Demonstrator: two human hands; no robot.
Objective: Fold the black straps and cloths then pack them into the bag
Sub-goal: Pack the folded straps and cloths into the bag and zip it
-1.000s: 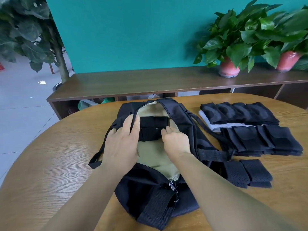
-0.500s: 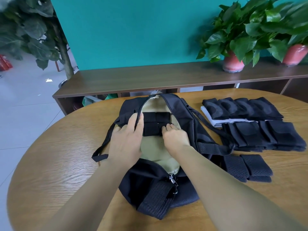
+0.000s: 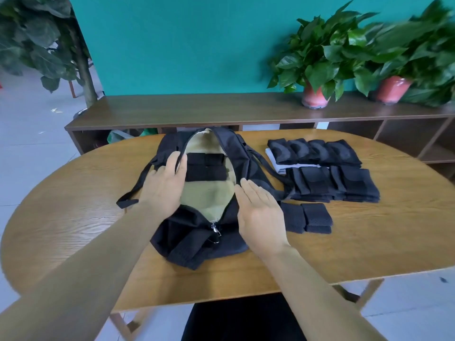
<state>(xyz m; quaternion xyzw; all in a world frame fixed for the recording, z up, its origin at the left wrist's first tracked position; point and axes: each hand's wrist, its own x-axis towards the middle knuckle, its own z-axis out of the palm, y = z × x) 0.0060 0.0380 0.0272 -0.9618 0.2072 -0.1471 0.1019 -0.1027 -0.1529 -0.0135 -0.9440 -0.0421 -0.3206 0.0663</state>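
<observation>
**Next folded pieces lie to the right of the free right hand**

The black bag [image 3: 206, 200] lies unzipped on the tabletop [image 3: 73, 217], its opening running away from the person, and two folded black straps [image 3: 206, 166] sit crosswise on the tan lining at the far end. The left hand [image 3: 164, 185] rests on the bag's left rim, fingers straight over the zipper edge, grasping nothing. The right hand [image 3: 261, 212] hovers over the bag's right side, fingers straight and relaxed, empty.

The unpacked items all lie to the right of the bag: a small folded pair [image 3: 305, 217] just beside the right hand, with a larger stack of folded black pieces [image 3: 330, 183] and a further row [image 3: 312, 151] beyond it. The right hand is plainly the nearer one, so the next pick likely falls to it: a short reach sideways to the small pair, whose long axis runs roughly parallel to the bag's opening.
</observation>
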